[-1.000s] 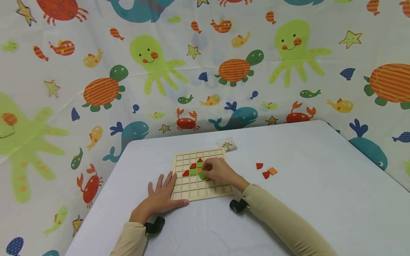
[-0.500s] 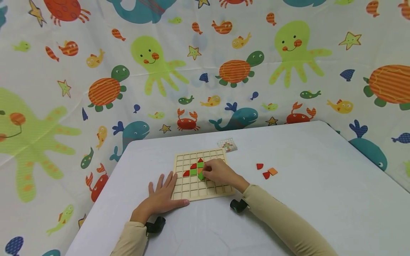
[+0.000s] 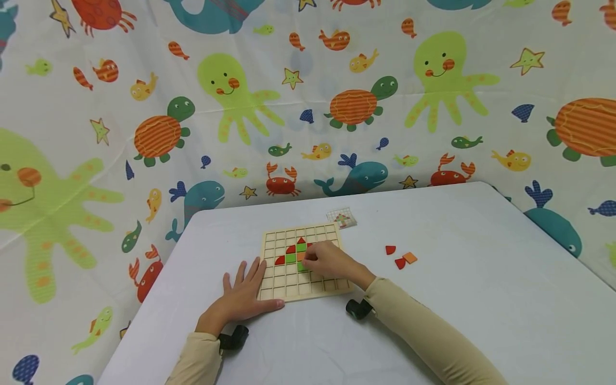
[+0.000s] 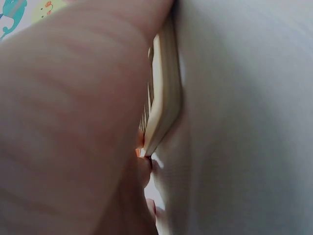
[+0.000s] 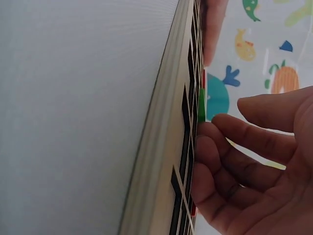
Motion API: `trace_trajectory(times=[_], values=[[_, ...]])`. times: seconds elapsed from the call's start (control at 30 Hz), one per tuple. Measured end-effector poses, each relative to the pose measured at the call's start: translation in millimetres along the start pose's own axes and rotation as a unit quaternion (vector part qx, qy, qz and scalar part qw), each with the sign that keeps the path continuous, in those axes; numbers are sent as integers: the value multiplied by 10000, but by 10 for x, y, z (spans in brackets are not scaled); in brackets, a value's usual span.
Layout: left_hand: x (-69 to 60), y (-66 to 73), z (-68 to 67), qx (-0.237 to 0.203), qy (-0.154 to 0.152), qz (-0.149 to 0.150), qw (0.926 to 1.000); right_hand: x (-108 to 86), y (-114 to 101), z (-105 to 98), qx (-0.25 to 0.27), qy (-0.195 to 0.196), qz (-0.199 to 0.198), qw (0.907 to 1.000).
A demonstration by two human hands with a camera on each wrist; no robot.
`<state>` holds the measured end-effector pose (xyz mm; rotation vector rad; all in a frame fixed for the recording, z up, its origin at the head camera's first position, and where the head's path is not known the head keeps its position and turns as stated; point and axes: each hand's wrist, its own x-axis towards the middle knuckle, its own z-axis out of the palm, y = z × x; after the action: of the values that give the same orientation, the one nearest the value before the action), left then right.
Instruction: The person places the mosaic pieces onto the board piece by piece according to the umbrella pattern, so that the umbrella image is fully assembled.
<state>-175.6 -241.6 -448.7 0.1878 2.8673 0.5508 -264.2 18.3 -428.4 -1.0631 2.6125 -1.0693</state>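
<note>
A square wooden grid board [image 3: 308,287] lies on the white table, bearing red, green and orange tiles in its cells. The left hand [image 3: 240,297] rests spread at the board's left edge, thumb along the near edge. Over the middle of the board is the right hand [image 3: 332,260], its fingertips at a green tile [image 3: 301,267] that lies flat in a cell. In the right wrist view, the thumb [image 5: 269,110] stands apart from the bent fingers [image 5: 208,152], which touch the board. Part of the tile pattern is hidden behind the right hand.
Two red quarter-round tiles [image 3: 390,249] and an orange square tile [image 3: 409,258] lie loose right of the board. A printed pattern card [image 3: 342,217] lies behind its far right corner. A sea-animal cloth [image 3: 308,80] hangs behind the table [image 3: 481,267].
The green tile in the right hand has gone from tilted above the board to flat in a cell. The right thumb and fingers have moved apart. The left hand stays in place.
</note>
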Motion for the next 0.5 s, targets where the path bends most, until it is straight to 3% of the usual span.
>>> trace_trajectory(times=[0.23, 0.5], values=[[-1, 0, -3, -7, -31, -20, 10000, -5, 25, -26, 132, 47, -169, 9998], [-7, -3, -4, -3, -32, -19, 10000, -15, 21, -70, 367, -47, -86, 9993]])
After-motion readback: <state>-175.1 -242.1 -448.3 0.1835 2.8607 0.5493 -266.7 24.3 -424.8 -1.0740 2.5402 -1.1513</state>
